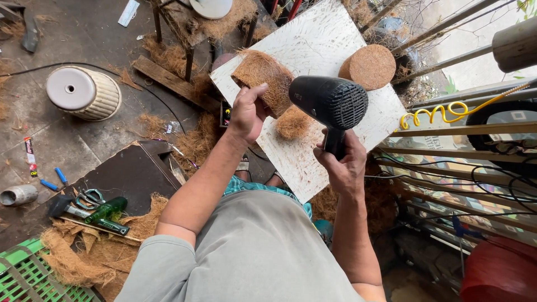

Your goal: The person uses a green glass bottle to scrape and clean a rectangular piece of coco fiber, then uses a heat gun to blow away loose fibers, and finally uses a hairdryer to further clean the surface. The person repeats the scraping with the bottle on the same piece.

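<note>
My left hand (pixel 246 114) grips a brown coconut-fibre pot (pixel 262 78), holding it tilted over a white scratched board (pixel 313 45). My right hand (pixel 342 163) holds the handle of a black hair dryer (pixel 330 102), whose body sits just right of the pot with its rear grille facing the camera. A small tuft of loose fibre (pixel 293 123) lies on the board beneath the dryer. A second round fibre pot (pixel 369 66) rests on the board's far right edge.
A cream ribbed cylinder (pixel 84 92) lies on the concrete floor at left. Scissors (pixel 89 197), a hammer and a green bottle (pixel 107 210) sit on a dark board. A green crate (pixel 25 274) is at lower left. Cables and a yellow coiled hose (pixel 442 112) are at right.
</note>
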